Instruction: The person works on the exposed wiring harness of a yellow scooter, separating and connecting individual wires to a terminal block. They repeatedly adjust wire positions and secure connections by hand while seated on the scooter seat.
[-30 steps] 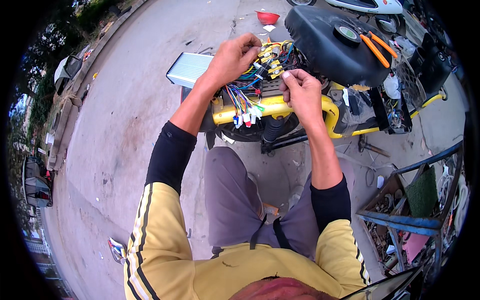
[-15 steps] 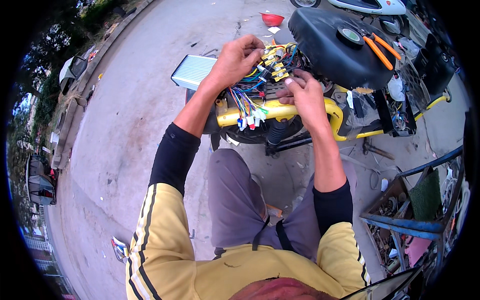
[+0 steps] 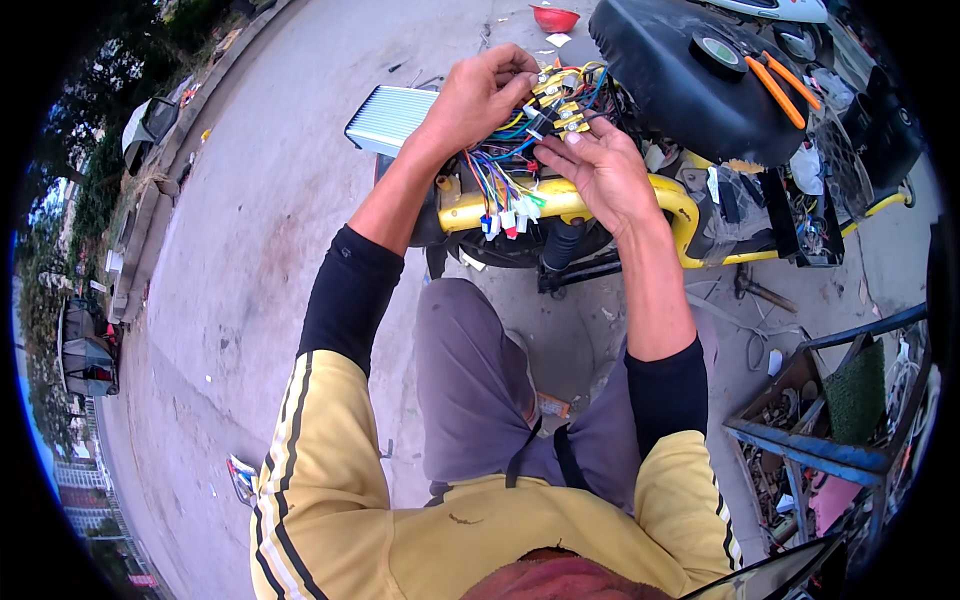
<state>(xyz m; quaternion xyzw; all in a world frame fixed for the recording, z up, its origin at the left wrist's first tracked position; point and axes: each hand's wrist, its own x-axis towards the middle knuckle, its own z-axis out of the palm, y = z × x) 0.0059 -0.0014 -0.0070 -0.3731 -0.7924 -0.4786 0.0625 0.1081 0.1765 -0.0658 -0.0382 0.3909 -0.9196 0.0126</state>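
A yellow terminal block [image 3: 573, 126] with metal screws sits among a tangle of coloured wires on a yellow-framed electric scooter [image 3: 480, 214]. My left hand [image 3: 478, 103] is closed in a pinch at the block's far left end; what lies between its fingertips is too small to make out. At the near right end, my right hand [image 3: 606, 172] has its thumb and forefinger closed about the block's edge, the other fingers curling below. Loose wires with white, red, blue and green connectors [image 3: 512, 217] hang over the frame. A silver finned controller box [image 3: 392, 117] lies beside my left wrist.
Orange-handled pliers [image 3: 778, 88] and a tape roll [image 3: 718, 52] rest on a black seat-shaped cover [image 3: 665, 75] at right. A hammer [image 3: 765, 290] lies on the ground. A blue metal rack [image 3: 810, 450] full of parts stands at lower right. Farther off is a red bowl [image 3: 555, 18].
The view has shifted slightly. My right hand has moved left and up to the terminal block, its fingers now reaching beneath the wires. My left hand keeps its pinch at the far end.
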